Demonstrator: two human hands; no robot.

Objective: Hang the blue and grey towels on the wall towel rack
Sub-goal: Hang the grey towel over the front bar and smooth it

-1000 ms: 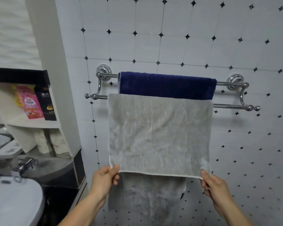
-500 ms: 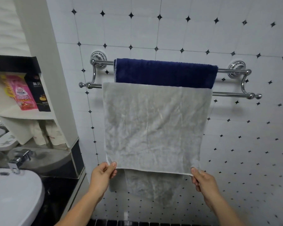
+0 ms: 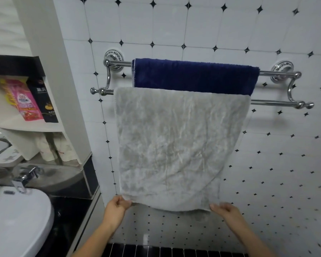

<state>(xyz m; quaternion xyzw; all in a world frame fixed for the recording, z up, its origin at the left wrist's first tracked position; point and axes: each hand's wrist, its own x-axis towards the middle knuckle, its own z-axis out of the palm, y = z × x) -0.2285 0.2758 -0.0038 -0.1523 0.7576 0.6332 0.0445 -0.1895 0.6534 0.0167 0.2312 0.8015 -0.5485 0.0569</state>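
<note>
Grey towel (image 3: 176,145) is draped over the front bar of the towel rack (image 3: 274,103) and hangs down in front of the tiled wall (image 3: 267,26), pretty wrinkly, with the right edge curving inward toward the bottom. Blue towel (image 3: 195,76) is folded over the back bar, right above and behind the grey one, so from my view its lower edge meets the top of the grey one.

My left grip (image 3: 115,208) is clenched on the grey towel's bottom left corner, pinching it between thumb and fingers. My right grip (image 3: 228,212) is at the bottom right corner with the fingertips (image 3: 212,206) against the hem. It's blurry there, so I honestly can't tell if it's pinching the cloth or only touching it.

Off to the left there's a white sink (image 3: 17,219) with a chrome tap (image 3: 24,178) behind it. Above that is a shelf (image 3: 35,127) holding a pink packet (image 3: 26,101) with a black box (image 3: 44,101) just beside it. A strip of dark tiles (image 3: 174,252) runs along the bottom of the wall below my arms.
</note>
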